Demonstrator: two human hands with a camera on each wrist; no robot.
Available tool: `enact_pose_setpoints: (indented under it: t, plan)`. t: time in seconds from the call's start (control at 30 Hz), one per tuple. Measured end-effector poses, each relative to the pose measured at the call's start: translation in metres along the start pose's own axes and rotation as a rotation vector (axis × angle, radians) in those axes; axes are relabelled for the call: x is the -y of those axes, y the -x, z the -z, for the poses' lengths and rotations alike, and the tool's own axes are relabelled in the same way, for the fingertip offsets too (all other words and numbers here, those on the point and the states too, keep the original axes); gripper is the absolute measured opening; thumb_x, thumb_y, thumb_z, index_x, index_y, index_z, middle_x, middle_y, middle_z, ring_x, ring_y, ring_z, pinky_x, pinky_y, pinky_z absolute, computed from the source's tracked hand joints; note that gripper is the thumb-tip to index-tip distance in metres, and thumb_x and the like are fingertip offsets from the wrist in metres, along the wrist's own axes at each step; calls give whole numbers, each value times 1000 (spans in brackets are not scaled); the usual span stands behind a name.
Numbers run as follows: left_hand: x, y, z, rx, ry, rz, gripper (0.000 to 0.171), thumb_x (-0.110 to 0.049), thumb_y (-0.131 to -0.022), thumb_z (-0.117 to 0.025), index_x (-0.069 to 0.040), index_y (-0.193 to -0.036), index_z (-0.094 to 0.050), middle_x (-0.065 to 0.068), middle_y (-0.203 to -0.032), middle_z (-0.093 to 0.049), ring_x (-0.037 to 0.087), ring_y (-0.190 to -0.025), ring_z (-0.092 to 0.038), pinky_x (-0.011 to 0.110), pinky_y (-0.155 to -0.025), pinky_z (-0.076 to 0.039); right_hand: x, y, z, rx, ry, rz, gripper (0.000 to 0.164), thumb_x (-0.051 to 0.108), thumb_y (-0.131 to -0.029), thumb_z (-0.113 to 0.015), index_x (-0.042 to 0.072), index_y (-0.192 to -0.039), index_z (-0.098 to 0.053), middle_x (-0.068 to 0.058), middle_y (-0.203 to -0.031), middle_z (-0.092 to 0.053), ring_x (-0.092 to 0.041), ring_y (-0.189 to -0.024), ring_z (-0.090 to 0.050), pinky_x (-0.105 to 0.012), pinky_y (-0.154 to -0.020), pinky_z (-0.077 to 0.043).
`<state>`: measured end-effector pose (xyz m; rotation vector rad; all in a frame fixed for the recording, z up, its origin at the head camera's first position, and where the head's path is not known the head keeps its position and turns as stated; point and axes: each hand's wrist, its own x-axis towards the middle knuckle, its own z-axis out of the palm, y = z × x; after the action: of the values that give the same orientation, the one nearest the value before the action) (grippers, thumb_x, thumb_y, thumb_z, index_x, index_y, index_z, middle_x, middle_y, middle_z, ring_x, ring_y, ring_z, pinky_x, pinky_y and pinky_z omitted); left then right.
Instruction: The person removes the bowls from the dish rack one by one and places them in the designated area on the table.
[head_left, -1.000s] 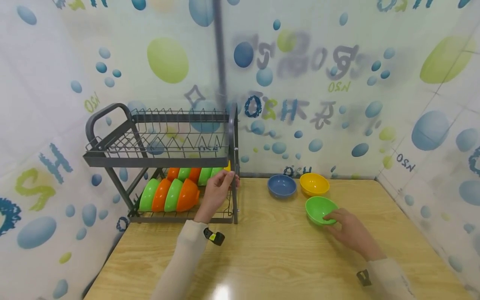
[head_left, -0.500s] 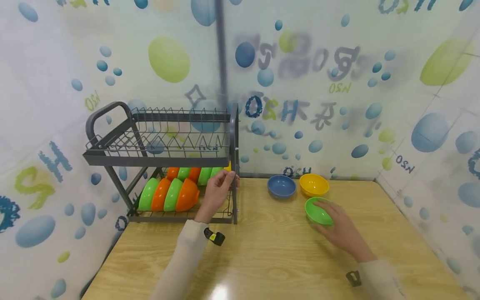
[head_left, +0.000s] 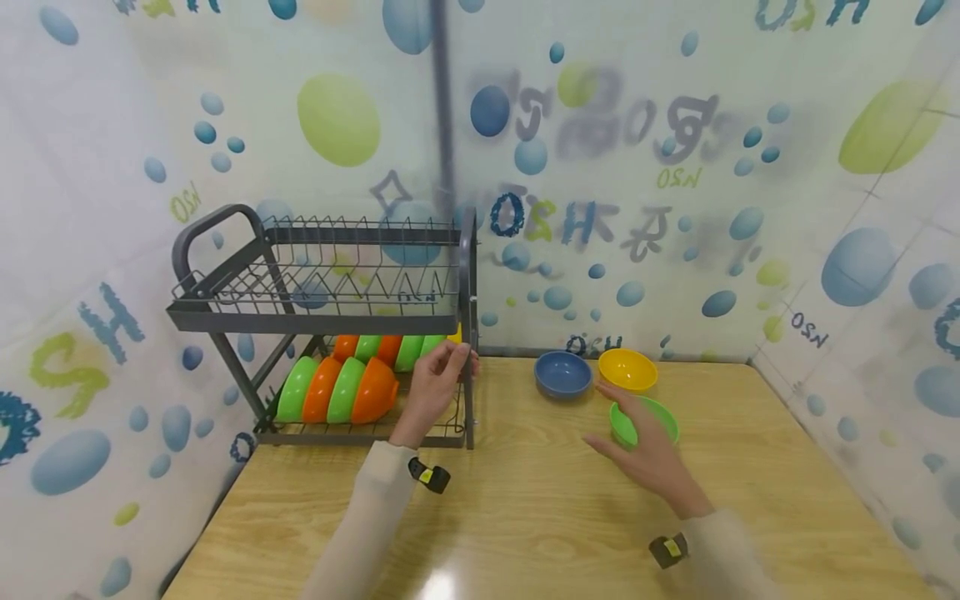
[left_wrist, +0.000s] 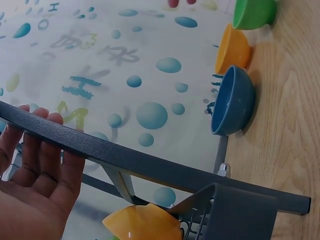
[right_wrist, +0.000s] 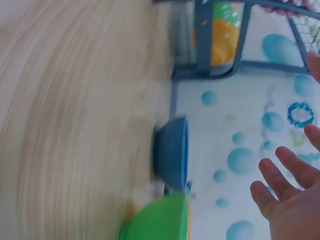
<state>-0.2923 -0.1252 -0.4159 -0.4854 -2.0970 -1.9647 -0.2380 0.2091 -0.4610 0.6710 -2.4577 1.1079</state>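
Note:
My left hand [head_left: 433, 382] holds the right front upright of a dark two-tier dish rack [head_left: 315, 322]. Its fingers [left_wrist: 49, 159] curl round the bar in the left wrist view. My right hand [head_left: 651, 457] is raised with fingers spread and nothing in it; the right wrist view shows the fingers [right_wrist: 272, 180] apart and the palm bare. Behind it, partly covered in the head view, a green bowl [head_left: 664, 418] sits upright on the table. A blue bowl [head_left: 562, 377] and a yellow bowl [head_left: 628, 368] stand just beyond, near the wall.
On the rack's lower tier, orange and green bowls [head_left: 375, 392] stand on edge in two rows, with a yellow bowl [left_wrist: 145, 222] at the right end. The upper tier [head_left: 337, 279] is bare wire. A patterned wall sheet [head_left: 600, 167] encloses the wooden table [head_left: 540, 500].
My right hand has let go of the green bowl's rim and moved left across it, fingers spreading. The green bowl stays in place. My left hand keeps its hold on the rack.

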Motion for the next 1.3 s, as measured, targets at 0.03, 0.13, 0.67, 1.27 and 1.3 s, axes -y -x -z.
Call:
enact_pose_setpoints:
  t: [0.03, 0.13, 0.67, 1.27, 1.3]
  plan:
    - [0, 0, 0, 0, 1, 0, 36, -32, -108, -53, 2, -105, -65, -4, -89, -70, 13, -83, -67, 27, -80, -60, 4, -1, -1, 7, -28, -14, 72, 21, -90, -81, 12, -152, -47, -10, -155, -52, -32, -138, -51, -38, -117, -43]
    - [0, 0, -1, -1, 0, -4, 38, -32, -108, -53, 3, -106, -65, -3, -89, -70, 13, -83, -66, 27, -80, -60, 13, -7, -5, 28, -138, -40, 68, 18, -94, -75, 13, -154, -44, -11, -158, -48, -30, -139, -51, -54, -113, -43]
    - [-5, 1, 7, 3, -21, 17, 41, -39, -106, -56, 0, -108, -69, 0, -92, -73, 17, -86, -71, 35, -84, -62, 64, -42, -33, 106, -631, 33, 59, 2, -101, -60, 1, -155, -37, -24, -159, -41, -14, -141, -50, -21, -114, -43]
    - [-12, 20, 34, -42, -440, -105, 36, -43, -101, -63, -19, -127, -73, 3, -128, -70, 27, -117, -68, 49, -99, -57, 95, -80, -47, 211, -666, -148, 53, 34, -106, -57, 24, -156, -41, -8, -157, -50, -33, -145, -48, -47, -119, -42]
    - [-13, 23, 37, -46, -460, -109, 37, -44, -101, -63, -19, -128, -72, 3, -129, -68, 28, -120, -64, 51, -102, -54, 97, -82, -47, 214, -651, -157, 53, 36, -106, -58, 27, -156, -41, -6, -157, -50, -31, -145, -48, -49, -119, -41]
